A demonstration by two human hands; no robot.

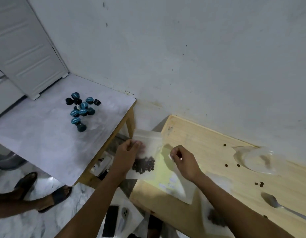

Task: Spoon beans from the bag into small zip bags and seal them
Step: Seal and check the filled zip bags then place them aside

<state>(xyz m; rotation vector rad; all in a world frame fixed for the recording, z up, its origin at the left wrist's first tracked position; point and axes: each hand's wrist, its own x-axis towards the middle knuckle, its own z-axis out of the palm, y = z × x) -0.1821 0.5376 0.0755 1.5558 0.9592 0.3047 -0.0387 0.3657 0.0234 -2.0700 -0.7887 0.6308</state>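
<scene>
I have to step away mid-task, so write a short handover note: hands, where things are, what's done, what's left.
Left hand pinches the top of a small zip bag holding beans; whether it is sealed I cannot tell.
Right hand pinches something pale; unclear what.
Spoon lies idle on the wooden table, loose beans scattered nearby.
Another bag with beans lies near the right forearm.
Left: check the seal, fill remaining bags.

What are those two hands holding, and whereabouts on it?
Both hold one small zip bag with beans at its bottom. The left hand pinches its upper left edge; the right hand pinches the right side near the top.
</scene>
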